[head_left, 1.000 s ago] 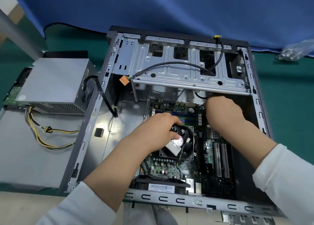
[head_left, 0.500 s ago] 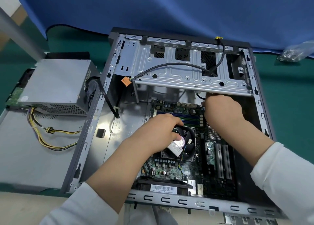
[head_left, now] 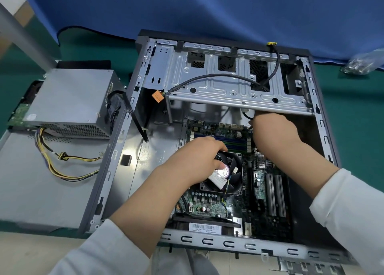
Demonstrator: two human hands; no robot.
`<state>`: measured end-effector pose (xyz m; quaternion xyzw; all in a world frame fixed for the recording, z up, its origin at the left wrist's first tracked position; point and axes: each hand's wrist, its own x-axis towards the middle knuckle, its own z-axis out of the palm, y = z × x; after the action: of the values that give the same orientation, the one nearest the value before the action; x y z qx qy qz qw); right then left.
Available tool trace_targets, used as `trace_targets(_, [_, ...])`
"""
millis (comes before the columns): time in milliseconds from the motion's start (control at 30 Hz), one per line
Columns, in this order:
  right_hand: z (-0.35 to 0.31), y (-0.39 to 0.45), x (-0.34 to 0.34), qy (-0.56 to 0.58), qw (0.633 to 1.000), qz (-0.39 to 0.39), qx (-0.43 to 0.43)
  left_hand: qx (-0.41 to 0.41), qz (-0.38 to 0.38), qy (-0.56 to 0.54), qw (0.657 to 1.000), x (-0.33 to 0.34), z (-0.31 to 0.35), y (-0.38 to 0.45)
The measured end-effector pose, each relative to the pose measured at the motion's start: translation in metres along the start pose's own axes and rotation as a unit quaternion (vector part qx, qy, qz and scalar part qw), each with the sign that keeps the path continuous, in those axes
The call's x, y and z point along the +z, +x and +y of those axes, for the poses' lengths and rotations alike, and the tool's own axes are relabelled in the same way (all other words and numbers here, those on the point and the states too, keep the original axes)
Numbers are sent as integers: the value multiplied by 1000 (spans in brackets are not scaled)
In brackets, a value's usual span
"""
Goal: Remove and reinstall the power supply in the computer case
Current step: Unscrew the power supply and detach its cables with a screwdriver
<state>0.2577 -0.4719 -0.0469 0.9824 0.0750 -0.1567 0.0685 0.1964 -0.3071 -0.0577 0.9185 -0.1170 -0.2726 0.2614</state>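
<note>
You have one case [head_left: 116,162] lying open on the worktop [head_left: 357,129], and one power supply [head_left: 68,100] outside of it, resting just beside its left wall on one grey side panel [head_left: 37,191]. One bundle of yellow and black wires [head_left: 62,166] runs from the supply over the panel. Inside the case you see one board [head_left: 209,204], one fan [head_left: 230,171] and two white slots [head_left: 275,195]. One black cable [head_left: 218,76] with one orange plug [head_left: 157,96] lies across the drive cage [head_left: 228,92]. One clear bag [head_left: 361,64] lies at the far right.

Your two hands are both in the case. Your left hand [head_left: 193,162] rests on the fan with curled fingers, the thumb on its hub; I cannot tell if it grips something. Your right hand [head_left: 274,131] is curled at the upper edge of the board under the cage, its fingertips hidden.

Compared with one second ago, both hands keep the same places; only the view has shifted a little.
</note>
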Motion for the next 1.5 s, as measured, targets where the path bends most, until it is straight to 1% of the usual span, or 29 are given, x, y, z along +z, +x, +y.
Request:
trace_targets(167, [-3, 2, 4, 8, 1000, 17, 4, 1, 0, 4, 1000, -1, 0, 0])
trace_targets(367, [-2, 0, 9, 46, 997, 34, 45, 3, 2, 5, 1000, 0, 1, -3])
trace_targets(500, [7, -2, 11, 65, 995, 27, 65, 4, 4, 4, 1000, 1, 0, -3])
trace_targets(700, [5, -8, 10, 66, 996, -16, 63, 5, 3, 5, 1000, 2, -1, -1])
trace_targets(867, [7, -5, 10, 69, 996, 17, 55, 7, 7, 6, 1000, 3, -1, -1])
trace_targets(1033, [12, 5, 11, 89, 994, 29, 48, 5, 10, 3, 1000, 3, -1, -1])
trace_targets(1200, [16, 9, 13, 136, 987, 42, 74, 3, 11, 1, 1000, 4, -1, 0])
trace_targets(1267, [19, 8, 11, 117, 990, 31, 66, 3, 12, -1, 1000, 4, -2, 1])
trace_targets(1333, [20, 6, 11, 94, 994, 4, 52, 2, 12, -3, 1000, 5, -3, 1])
trace_targets(1433, [20, 4, 10, 104, 993, -31, 44, 4, 15, -3, 1000, 5, -3, 2])
trace_targets(1500, [19, 3, 8, 116, 991, -40, 49, 4, 17, -2, 1000, 5, -3, 2])
